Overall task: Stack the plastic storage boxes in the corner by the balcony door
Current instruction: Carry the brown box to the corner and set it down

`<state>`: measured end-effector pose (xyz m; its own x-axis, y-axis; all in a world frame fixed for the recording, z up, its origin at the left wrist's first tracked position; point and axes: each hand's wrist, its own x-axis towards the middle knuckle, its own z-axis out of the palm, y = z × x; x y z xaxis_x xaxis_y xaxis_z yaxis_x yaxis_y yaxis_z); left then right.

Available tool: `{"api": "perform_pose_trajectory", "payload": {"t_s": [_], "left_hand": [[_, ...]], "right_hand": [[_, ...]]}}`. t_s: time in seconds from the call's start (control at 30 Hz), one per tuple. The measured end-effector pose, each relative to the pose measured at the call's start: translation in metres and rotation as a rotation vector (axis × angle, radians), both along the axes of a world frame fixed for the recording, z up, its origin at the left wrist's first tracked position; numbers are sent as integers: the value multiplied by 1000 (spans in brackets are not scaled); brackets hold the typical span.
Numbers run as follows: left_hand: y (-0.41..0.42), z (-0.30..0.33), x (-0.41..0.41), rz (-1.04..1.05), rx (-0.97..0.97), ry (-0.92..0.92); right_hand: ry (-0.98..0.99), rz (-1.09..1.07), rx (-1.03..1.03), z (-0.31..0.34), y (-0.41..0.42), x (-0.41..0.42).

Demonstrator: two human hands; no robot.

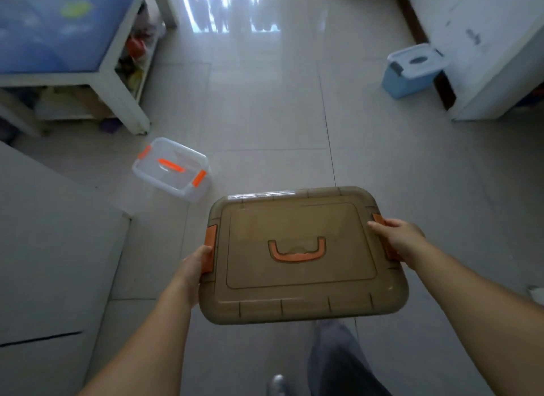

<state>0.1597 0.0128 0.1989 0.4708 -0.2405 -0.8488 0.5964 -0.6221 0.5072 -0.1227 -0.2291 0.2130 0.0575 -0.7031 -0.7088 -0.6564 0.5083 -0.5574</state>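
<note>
We take the brown box [303, 254] as our landmark: we hold it level above the floor, carrying it, so stacking has not begun. Left of it and farther off sits the clear box [172, 169]. Our left hand [195, 273] grips its left orange latch [209, 248]; our right hand [400, 238] clasps the right edge, fingers curled. Far right stands the blue box [412, 70]. Next, we judge, it must reach the corner.

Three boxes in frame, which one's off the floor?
The brown box, held at its sides by the left hand and right hand. The clear box and blue box sit on the floor.
</note>
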Motion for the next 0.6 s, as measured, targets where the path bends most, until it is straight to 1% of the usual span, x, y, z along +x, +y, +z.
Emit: {"api": "perform_pose_trajectory", "payload": {"t_s": [0.13, 0.23, 0.33, 0.4, 0.5, 0.6], "left_hand": [[-69, 23, 50, -65, -13, -71], [-130, 43, 83, -89, -9, -81], [-186, 60, 114, -35, -41, -109], [-225, 72, 139, 10, -67, -116], [-273, 85, 180, 5, -99, -84], [-323, 86, 240, -6, -111, -97]], "right_hand": [[-65, 25, -40, 17, -79, 45], [-120, 30, -52, 32, -143, 79], [-170, 26, -25, 49, -195, 110], [-186, 4, -48, 61, -236, 135], [-190, -4, -79, 76, -295, 183], [-212, -1, -100, 79, -359, 248]]}}
